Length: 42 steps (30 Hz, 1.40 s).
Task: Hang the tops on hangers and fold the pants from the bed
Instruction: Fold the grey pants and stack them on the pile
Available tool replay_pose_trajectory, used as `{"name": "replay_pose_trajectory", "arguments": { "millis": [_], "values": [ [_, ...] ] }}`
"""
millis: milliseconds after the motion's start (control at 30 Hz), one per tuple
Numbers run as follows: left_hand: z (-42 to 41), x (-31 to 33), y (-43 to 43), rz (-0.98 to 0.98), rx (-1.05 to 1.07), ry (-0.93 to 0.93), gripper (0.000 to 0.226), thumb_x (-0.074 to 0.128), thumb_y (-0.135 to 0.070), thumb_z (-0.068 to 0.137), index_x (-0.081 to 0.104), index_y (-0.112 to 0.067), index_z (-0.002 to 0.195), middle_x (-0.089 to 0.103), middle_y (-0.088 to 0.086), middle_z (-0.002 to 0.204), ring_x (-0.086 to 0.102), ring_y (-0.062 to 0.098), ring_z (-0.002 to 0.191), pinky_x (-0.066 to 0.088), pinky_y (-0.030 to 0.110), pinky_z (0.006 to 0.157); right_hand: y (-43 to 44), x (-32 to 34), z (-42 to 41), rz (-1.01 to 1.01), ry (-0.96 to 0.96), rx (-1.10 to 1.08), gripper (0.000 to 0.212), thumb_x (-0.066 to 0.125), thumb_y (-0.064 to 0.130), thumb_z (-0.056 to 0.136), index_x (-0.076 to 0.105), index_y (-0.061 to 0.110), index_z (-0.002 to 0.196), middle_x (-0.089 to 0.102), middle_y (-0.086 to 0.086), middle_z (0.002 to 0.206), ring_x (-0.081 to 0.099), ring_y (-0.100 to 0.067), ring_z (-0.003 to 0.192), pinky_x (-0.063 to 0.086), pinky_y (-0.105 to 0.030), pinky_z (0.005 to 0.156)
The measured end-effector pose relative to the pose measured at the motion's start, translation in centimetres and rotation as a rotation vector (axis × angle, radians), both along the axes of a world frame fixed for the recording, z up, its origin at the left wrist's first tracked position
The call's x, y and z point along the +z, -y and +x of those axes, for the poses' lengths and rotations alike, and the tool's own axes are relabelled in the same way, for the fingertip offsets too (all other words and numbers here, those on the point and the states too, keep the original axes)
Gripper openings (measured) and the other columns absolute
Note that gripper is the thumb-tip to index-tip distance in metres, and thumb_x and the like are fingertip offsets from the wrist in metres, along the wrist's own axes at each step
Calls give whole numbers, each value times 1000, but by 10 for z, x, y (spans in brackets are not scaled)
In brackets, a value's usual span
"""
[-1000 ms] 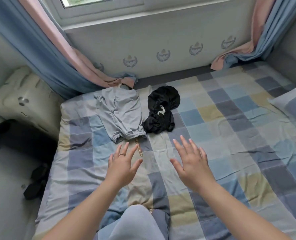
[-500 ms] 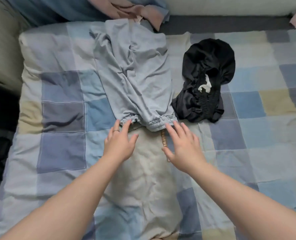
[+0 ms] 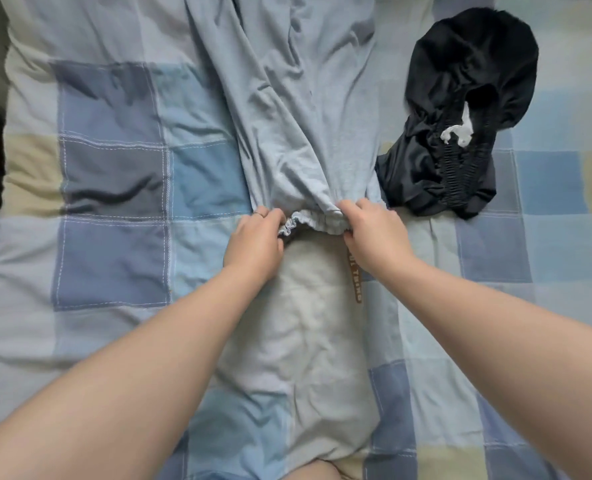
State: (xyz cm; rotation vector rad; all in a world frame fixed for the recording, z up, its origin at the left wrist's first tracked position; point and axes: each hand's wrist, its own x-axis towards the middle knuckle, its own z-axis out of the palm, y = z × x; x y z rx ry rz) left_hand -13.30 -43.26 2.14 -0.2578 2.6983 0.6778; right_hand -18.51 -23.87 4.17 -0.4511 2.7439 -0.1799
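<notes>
Grey-blue pants [image 3: 287,109] lie crumpled on the checked bedsheet [image 3: 114,188], running from the middle of my view toward 12 o'clock and past the top edge. Their gathered elastic edge [image 3: 310,221] is the end nearest me, and I hold it with both hands. My left hand [image 3: 254,242] grips its 9 o'clock end, fingers curled into the ruffled fabric, with a ring [image 3: 258,214] showing on one finger. My right hand [image 3: 374,233] grips the 3 o'clock end, fingers curled over the top of the cloth and thumb beneath. The stretch of elastic between my hands is bunched, with a dark shadow under it.

A black garment [image 3: 460,109] lies in a heap at 2 o'clock from my right hand, just beside the pants; I cannot tell whether the two touch. A white tag [image 3: 459,131] shows next to its shirred band. Toward 6 o'clock from my hands, a pale wrinkled cloth [image 3: 305,341] lies on the sheet between my forearms. A narrow brown lettered strip [image 3: 355,282] sits along its 3 o'clock side, just under my right wrist.
</notes>
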Motion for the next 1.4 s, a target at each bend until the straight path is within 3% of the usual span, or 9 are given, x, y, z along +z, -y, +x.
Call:
{"name": "replay_pose_trajectory", "arguments": {
  "millis": [433, 633, 767, 833, 967, 1100, 1267, 1400],
  "values": [
    [232, 61, -98, 104, -109, 415, 29, 55, -15, 91, 57, -17, 120, 52, 9, 120, 52, 35, 113, 43, 41, 94, -126, 43, 242, 93, 401, -60, 47, 53, 21, 94, 48, 31, 140, 59, -3, 115, 57, -30, 108, 38, -39, 85],
    [282, 90, -99, 82, -151, 517, 29, 55, -26, 93, 56, -25, 122, 51, 4, 122, 53, 30, 116, 45, 39, 89, -131, 73, 282, 124, 571, -70, 49, 55, 29, 94, 45, 31, 142, 58, -2, 126, 55, -28, 119, 40, -39, 93],
    [249, 89, -80, 32, -201, 459, 40, 55, -57, 92, 59, -30, 121, 55, -1, 121, 53, 24, 117, 44, 36, 93, -117, 83, 241, 22, 783, -34, 78, 72, 60, 80, 41, 33, 146, 50, 0, 138, 44, -24, 131, 38, -42, 106],
    [213, 83, -62, 17, -176, 354, 44, 53, -63, 91, 60, -30, 119, 57, -3, 120, 55, 22, 115, 44, 37, 93, -103, 82, 202, -43, 740, -74, 82, 70, 64, 80, 38, 35, 150, 46, 2, 145, 41, -21, 136, 35, -44, 111],
    [125, 68, -25, 52, 16, 192, 41, 59, -48, 94, 57, -26, 129, 51, 1, 132, 49, 26, 124, 41, 39, 100, -71, 71, 115, -104, 548, -149, 74, 64, 56, 89, 36, 29, 152, 43, -3, 148, 37, -23, 139, 34, -44, 113],
    [30, 48, 11, -2, 117, 113, 59, 62, -48, 92, 43, -27, 144, 31, 4, 156, 38, 33, 137, 38, 46, 107, -33, 49, 36, -110, 422, -141, 76, 65, 47, 92, 27, 31, 155, 40, -7, 148, 35, -29, 138, 33, -42, 113],
    [-59, 20, 38, -4, 126, 181, 93, 71, -57, 82, 18, -35, 156, -3, 3, 169, 34, 37, 144, 39, 51, 110, 7, 22, -44, 18, 212, -20, 82, 66, 48, 90, 18, 38, 156, 22, -4, 162, 17, -28, 148, 25, -51, 116],
    [-82, -15, 38, -67, 136, 320, 109, 77, -60, 75, 7, -38, 156, 6, 8, 162, 34, 40, 140, 39, 56, 108, 27, 0, -88, 64, 138, -39, 87, 68, 41, 89, 12, 43, 154, 4, -1, 167, 1, -30, 153, 21, -60, 116]
  ]
}}
